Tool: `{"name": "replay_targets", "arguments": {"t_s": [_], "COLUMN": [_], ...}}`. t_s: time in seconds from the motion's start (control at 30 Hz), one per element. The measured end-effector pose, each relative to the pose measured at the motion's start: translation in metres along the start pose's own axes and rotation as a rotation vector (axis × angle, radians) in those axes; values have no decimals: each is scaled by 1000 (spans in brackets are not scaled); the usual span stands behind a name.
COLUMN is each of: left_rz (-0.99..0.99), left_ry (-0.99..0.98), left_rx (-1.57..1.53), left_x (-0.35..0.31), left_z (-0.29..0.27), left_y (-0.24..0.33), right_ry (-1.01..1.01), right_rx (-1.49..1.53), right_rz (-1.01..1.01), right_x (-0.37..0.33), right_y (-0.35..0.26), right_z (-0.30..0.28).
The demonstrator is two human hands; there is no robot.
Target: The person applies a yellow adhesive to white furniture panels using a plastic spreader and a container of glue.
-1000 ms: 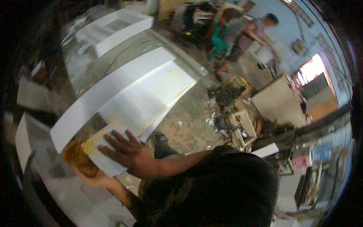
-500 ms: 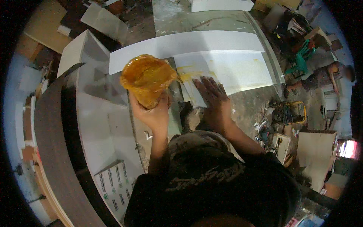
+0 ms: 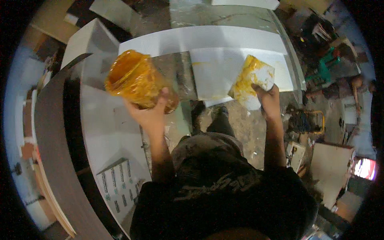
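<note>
Hands (image 3: 271, 101) partly hidden behind container (image 3: 138, 82) and sheet (image 3: 253, 78), co-worker (image 3: 337, 92) blurred, white box (image 3: 246, 3) cropped

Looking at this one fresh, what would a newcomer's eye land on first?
Most likely the glossy orange-yellow container in the left hand, left of centre, its open mouth tilted toward the picture's left. Next, right of centre, the white piece smeared with yellow, gripped by the right hand. Above both, a long white panel stretches across the view.

Head-worn fisheye, left of pair, facing down over dark shirt (image 3: 224, 200); hands (image 3: 149, 115) close below.
</note>
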State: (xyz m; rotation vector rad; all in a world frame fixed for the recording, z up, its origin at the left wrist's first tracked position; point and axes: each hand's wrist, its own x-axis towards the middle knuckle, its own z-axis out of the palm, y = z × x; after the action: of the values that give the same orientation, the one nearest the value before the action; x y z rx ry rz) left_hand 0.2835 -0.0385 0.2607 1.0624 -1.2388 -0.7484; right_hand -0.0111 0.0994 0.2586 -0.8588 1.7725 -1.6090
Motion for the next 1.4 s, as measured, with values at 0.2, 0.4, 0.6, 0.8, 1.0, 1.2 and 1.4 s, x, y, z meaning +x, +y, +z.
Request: {"name": "replay_targets", "arguments": {"t_s": [0.2, 0.4, 0.6, 0.8, 1.0, 1.2, 1.4], "left_rz": [106, 1, -161, -125, -47, -26, 0], "left_ry": [33, -71, -48, -134, -48, 19, 151], "left_rx": [187, -124, -280, -168, -92, 28, 76], "left_x": [5, -5, -17, -16, -8, 10, 24], "left_z": [8, 72, 118, 124, 131, 106, 69], "left_y": [-70, -130, -167, -196, -201, -200, -191], "right_ry": [115, -11, -11, -142, -330, -577, -950], "right_rx": [-183, -701, -405, -436, -806, -1008, -1235], "right_rz": [-69, -152, 203, 226, 15, -181, -280], "right_x": [24, 145, 217, 224, 246, 218, 174], "right_y": [2, 86, 148, 180, 200, 173, 100], "right_z": [-33, -23, -78, -105, -2, 132, 146]}}
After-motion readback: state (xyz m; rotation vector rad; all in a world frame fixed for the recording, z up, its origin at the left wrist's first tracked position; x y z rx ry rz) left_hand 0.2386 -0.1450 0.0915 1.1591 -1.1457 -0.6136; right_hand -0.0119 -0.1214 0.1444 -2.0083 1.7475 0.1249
